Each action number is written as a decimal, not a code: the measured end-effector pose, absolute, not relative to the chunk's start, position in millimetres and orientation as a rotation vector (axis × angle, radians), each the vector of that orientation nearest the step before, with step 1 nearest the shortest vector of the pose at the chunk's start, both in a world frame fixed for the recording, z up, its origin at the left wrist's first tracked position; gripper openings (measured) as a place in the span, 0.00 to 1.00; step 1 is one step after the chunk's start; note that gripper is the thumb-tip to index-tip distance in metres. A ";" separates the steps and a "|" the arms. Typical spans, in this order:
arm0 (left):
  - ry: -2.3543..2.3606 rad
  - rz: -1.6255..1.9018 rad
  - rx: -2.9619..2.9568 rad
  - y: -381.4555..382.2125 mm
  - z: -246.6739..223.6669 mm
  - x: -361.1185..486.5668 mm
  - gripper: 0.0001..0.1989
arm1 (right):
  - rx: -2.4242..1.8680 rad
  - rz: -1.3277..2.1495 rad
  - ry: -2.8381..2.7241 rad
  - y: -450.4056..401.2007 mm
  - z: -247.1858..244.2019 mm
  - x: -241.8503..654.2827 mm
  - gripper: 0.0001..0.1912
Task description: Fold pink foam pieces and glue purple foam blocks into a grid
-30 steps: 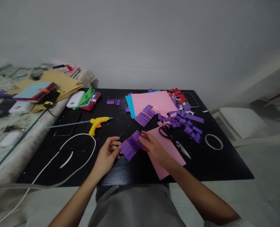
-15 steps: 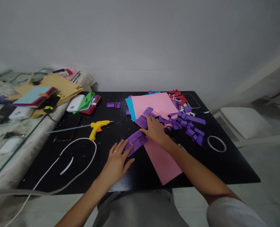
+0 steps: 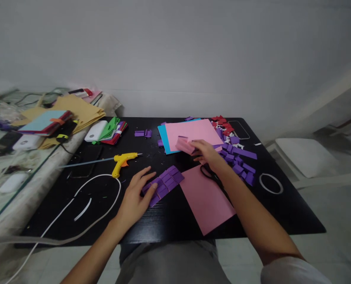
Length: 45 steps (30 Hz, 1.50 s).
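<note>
A purple panel of folded paper squares (image 3: pixel 171 179) lies on the black table, its left end under the thumb of my left hand (image 3: pixel 135 195). The fingers of that hand are stretched out and apart. My right hand (image 3: pixel 206 152) is closed on a pink paper piece (image 3: pixel 184 145), with a thin purple edge showing at its top. It is held above the pink and blue sheets; its far side is hidden. Below my right hand, scissors with black handles (image 3: pixel 212 176) rest on a pink sheet (image 3: pixel 205 203), partly covered by my forearm.
Folded purple pieces (image 3: pixel 237 161) and red scraps (image 3: pixel 222 122) lie to the right, near a white ring (image 3: pixel 271 184). At left are a yellow glue gun (image 3: pixel 122 162), a white cable (image 3: pixel 116 199) and a bundle of coloured paper (image 3: pixel 113 132). A pink sheet (image 3: pixel 193 128) overlaps a blue one (image 3: pixel 162 136) behind.
My right hand has lifted the farther purple panel, and its pink side now shows. My left hand has shifted slightly left, leaving more of the nearer panel uncovered. The scissors are more visible.
</note>
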<state>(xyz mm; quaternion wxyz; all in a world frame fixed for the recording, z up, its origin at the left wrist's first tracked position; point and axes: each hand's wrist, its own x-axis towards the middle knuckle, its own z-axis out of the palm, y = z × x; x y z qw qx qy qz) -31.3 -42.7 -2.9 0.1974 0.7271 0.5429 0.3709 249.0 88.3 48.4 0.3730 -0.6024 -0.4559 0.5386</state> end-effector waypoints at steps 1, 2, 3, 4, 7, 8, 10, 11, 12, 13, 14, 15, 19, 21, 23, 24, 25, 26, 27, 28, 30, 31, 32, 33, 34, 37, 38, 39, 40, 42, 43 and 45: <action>1.513 1.074 1.971 -38.3 -0.4 -31.0 0.16 | -1.508 1.425 -1.144 88.5 58.2 255.4 0.21; 1.508 1.105 1.905 -33.9 1.9 -30.0 0.17 | -1.466 1.469 -1.131 87.5 67.8 261.3 0.21; 1.499 1.134 1.829 -29.6 4.1 -28.2 0.18 | -1.413 1.539 -1.108 85.2 76.9 266.2 0.21; 1.477 1.158 1.738 -25.6 6.3 -25.6 0.20 | -1.295 1.687 -1.039 81.8 84.9 269.9 0.22; 1.274 1.186 1.346 -17.8 14.6 -12.6 0.31 | -1.030 2.015 -0.908 68.6 99.5 272.0 0.20; 1.167 1.179 1.192 -17.0 18.6 -7.3 0.33 | -0.965 2.090 -0.887 64.2 101.2 269.9 0.20; 0.968 1.140 0.920 -17.7 28.4 3.0 0.36 | -0.873 2.194 -0.884 56.4 101.1 263.2 0.22; 0.906 1.112 0.820 -18.8 34.0 7.3 0.36 | -0.848 2.226 -0.905 53.1 100.0 259.2 0.23; 0.879 1.087 0.750 -20.3 39.5 10.7 0.35 | -0.837 2.245 -0.936 50.2 98.6 255.1 0.24; 0.886 1.069 0.705 -21.7 44.6 13.1 0.34 | -0.836 2.251 -0.974 47.6 97.0 251.3 0.26; 0.915 1.061 0.681 -22.9 48.9 14.3 0.33 | -0.846 2.239 -1.014 45.2 95.2 247.8 0.28; 0.961 1.069 0.673 -23.8 52.0 14.3 0.32 | -0.865 2.207 -1.053 43.1 93.1 244.7 0.28; 1.113 1.118 0.783 -24.0 51.6 5.0 0.30 | -1.012 1.930 -1.215 36.8 79.5 237.2 0.21; 1.148 1.099 0.893 -23.2 47.9 -2.8 0.26 | -1.053 1.866 -1.263 36.4 70.3 234.8 0.22; 1.189 1.076 1.013 -22.3 46.8 -10.8 0.22 | -1.042 1.877 -1.290 38.6 62.6 231.7 0.22; 1.216 1.070 1.085 -21.8 47.9 -14.6 0.20 | -1.026 1.871 -1.319 40.9 60.2 229.4 0.21; 1.244 1.068 1.171 -21.1 50.1 -18.4 0.18 | -1.002 1.844 -1.364 44.1 59.1 226.7 0.19; 1.269 1.078 1.276 -20.2 52.8 -22.3 0.16 | -0.973 1.789 -1.426 48.3 59.3 223.5 0.17; 1.286 1.103 1.404 -18.9 55.4 -26.4 0.14 | -0.939 1.720 -1.501 53.5 60.4 220.0 0.15; 1.300 1.140 1.551 -17.3 57.2 -30.7 0.13 | -0.905 1.638 -1.573 59.6 61.8 216.3 0.14; 1.329 1.209 1.869 -13.7 55.0 -40.6 0.14 | -0.877 1.462 -1.694 73.8 62.9 210.0 0.12; 1.353 1.210 2.018 -12.1 50.1 -46.2 0.15 | -0.894 1.360 -1.726 80.9 61.5 207.9 0.12; 1.385 1.165 2.150 -11.0 42.4 -52.3 0.17 | -0.939 1.247 -1.753 87.1 58.2 207.0 0.12; 1.415 1.090 2.254 -10.7 32.5 -58.6 0.19 | -1.009 1.149 -1.794 91.8 53.1 207.1 0.15; 1.428 1.002 2.333 -11.3 21.1 -65.0 0.22 | -1.081 1.065 -1.819 94.2 46.5 208.2 0.19; 1.463 0.724 2.445 -18.7 -11.7 -82.6 0.30 | -1.185 0.843 -1.933 82.9 23.4 212.6 0.24; 1.466 0.689 2.442 -22.2 -19.1 -86.6 0.32 | -1.196 0.783 -1.964 72.6 16.7 212.6 0.23; 1.471 0.681 2.431 -25.6 -24.1 -89.0 0.33 | -1.198 0.732 -2.001 59.6 11.2 211.1 0.21; 1.479 0.690 2.415 -28.6 -26.9 -89.6 0.33 | -1.199 0.683 -2.061 44.7 6.9 208.0 0.18; 1.509 0.707 2.382 -32.4 -27.6 -84.9 0.29 | -1.265 0.560 -2.198 12.3 1.3 197.3 0.14; 1.535 0.702 2.366 -33.2 -26.8 -80.1 0.26 | -1.287 0.505 -2.259 -3.1 -0.7 190.6 0.15; 1.596 0.667 2.341 -34.4 -25.5 -68.1 0.24 | -1.318 0.424 -2.361 -28.1 -5.1 177.6 0.23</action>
